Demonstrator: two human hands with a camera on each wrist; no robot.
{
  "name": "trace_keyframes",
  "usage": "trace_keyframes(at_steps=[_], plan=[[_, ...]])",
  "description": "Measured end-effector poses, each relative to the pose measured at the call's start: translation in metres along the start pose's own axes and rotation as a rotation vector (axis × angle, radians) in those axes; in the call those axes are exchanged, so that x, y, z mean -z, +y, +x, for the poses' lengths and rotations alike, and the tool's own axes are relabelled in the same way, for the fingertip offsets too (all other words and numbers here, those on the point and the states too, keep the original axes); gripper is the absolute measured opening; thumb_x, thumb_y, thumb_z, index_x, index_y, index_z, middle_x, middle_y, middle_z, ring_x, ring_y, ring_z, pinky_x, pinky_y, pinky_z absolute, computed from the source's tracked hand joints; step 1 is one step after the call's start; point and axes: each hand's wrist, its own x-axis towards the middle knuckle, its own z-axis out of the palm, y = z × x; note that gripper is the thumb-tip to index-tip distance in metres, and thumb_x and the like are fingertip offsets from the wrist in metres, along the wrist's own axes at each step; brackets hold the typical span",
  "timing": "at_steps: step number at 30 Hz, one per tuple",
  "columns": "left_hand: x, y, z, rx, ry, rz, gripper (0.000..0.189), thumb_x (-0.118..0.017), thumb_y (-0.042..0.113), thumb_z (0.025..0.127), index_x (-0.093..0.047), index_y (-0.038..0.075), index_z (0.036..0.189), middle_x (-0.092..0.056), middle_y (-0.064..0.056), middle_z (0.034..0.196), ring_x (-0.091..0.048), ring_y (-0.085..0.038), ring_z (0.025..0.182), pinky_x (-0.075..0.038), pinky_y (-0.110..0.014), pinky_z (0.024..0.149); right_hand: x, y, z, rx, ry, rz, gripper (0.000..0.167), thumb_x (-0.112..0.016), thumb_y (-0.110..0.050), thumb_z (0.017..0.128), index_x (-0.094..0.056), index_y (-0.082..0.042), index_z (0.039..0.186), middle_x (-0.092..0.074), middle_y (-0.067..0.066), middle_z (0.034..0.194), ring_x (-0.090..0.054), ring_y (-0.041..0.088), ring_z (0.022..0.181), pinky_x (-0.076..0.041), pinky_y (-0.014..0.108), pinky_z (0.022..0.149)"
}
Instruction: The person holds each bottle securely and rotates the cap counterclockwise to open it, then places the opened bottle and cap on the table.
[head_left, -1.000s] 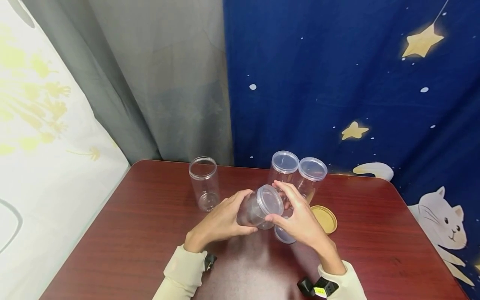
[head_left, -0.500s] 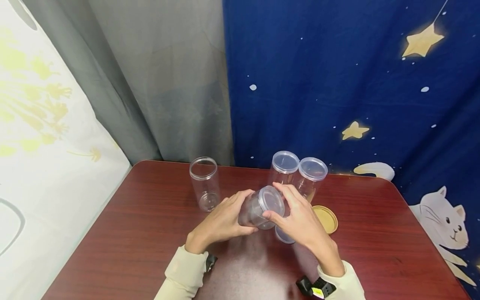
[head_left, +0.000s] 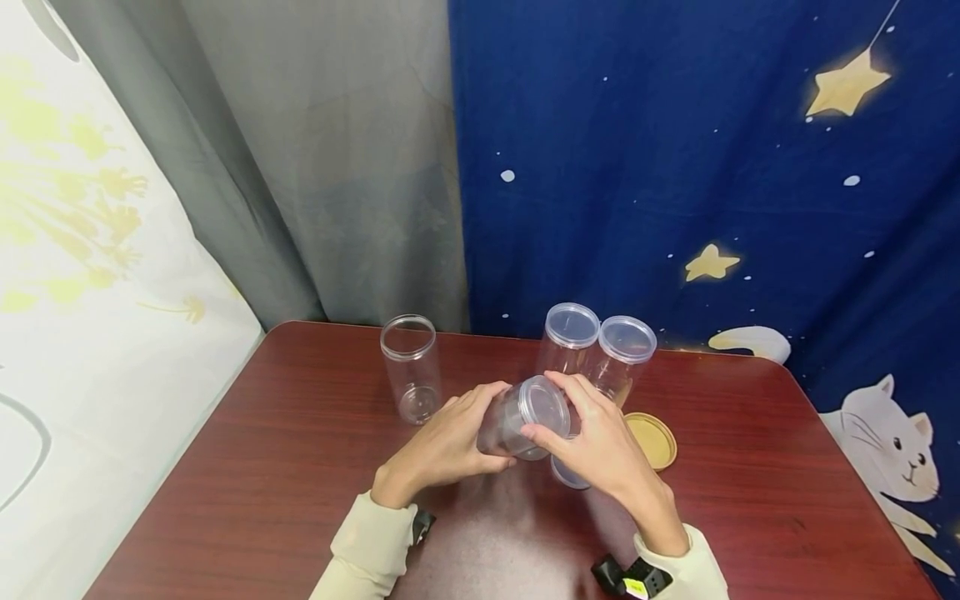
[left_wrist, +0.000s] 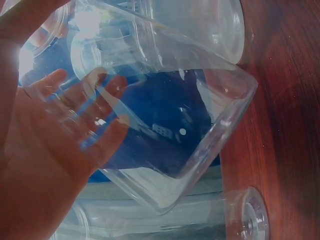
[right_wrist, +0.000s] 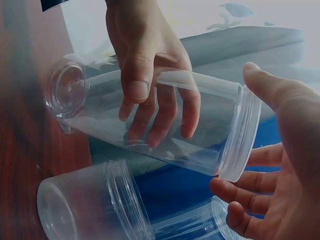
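A clear plastic jar [head_left: 501, 427] is held tilted over the table, its lidded end facing right and toward me. My left hand [head_left: 444, 443] grips the jar's body, fingers wrapped around the far side and visible through the wall in the left wrist view. At the other end, my right hand [head_left: 602, 437] holds the translucent lid [right_wrist: 241, 134] by its rim, thumb on one side and fingertips on the opposite side. The lid sits on the jar's mouth. Nothing shows inside the jar.
A lidless clear jar [head_left: 412, 375] stands upright at the back left. Two lidded jars, a nearer one [head_left: 627, 343] and one beside it [head_left: 572, 327], stand behind my right hand. A gold lid [head_left: 652, 442] and a partly hidden clear lid [head_left: 567, 475] lie on the table [head_left: 247, 467].
My right thumb has shifted slightly left along the lid's rim and the right hand has turned a little. The jar stays nearly in place in my left hand.
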Motion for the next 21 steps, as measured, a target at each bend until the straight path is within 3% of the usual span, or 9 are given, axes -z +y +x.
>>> trace_keyframes(at_steps=[12,21], plan=[[-0.0010,0.0007,-0.0002,0.011,-0.009,-0.027,0.087,-0.087,0.038,0.071,-0.044,0.013,0.142,-0.056,-0.003,0.134,-0.054,-0.014,0.120,-0.046,-0.043,0.099,0.0034,0.0008,-0.0005,0.024,-0.029,0.040,0.073,-0.082,-0.048,0.077,-0.055,-0.020,0.139,-0.061,-0.006,0.127,-0.059,0.012,0.112,-0.053,0.040,0.087],[-0.0012,0.0005,-0.0007,0.020,-0.016,-0.039,0.088,-0.087,0.039,0.071,-0.043,0.014,0.143,-0.056,-0.003,0.135,-0.054,-0.014,0.121,-0.046,-0.043,0.100,0.0043,0.0033,-0.0011,0.058,-0.058,0.084,0.072,-0.080,-0.044,0.080,-0.052,-0.023,0.143,-0.058,-0.004,0.134,-0.057,0.016,0.118,-0.052,0.045,0.091]])
